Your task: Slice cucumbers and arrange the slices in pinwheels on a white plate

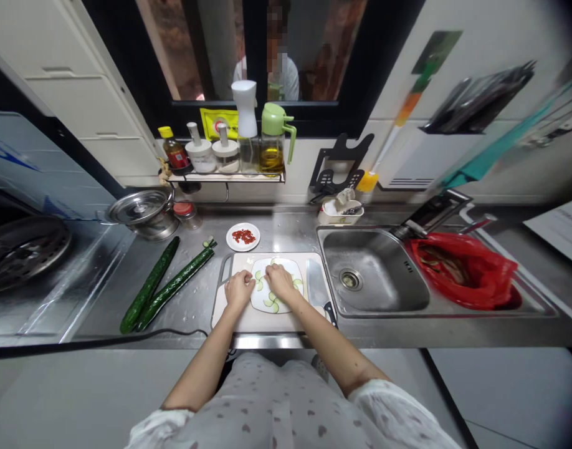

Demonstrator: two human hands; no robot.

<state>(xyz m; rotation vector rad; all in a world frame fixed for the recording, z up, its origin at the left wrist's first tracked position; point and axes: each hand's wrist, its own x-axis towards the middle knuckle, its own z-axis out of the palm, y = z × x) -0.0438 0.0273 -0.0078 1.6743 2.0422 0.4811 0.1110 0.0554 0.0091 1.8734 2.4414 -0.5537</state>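
A white plate (291, 269) with several thin cucumber slices along its rim lies on a pale cutting board (234, 312). My left hand (239, 289) rests at the plate's left edge, fingers curled and pinched on a cucumber slice. My right hand (279, 279) lies over the middle of the plate, fingers bent down onto the slices. A cleaver (316, 288) lies on the board's right side, blade pointing away, handle near the counter edge. Two whole cucumbers (164, 284) lie to the left on the steel counter.
A small plate of red bits (243, 236) sits behind the board. Steel sink (374, 274) to the right, red bag (468, 268) beside it. Lidded pot (143, 212) and stove (19, 249) at left. Condiment rack (230, 156) against the wall. A black cable (127, 340) runs along the counter front.
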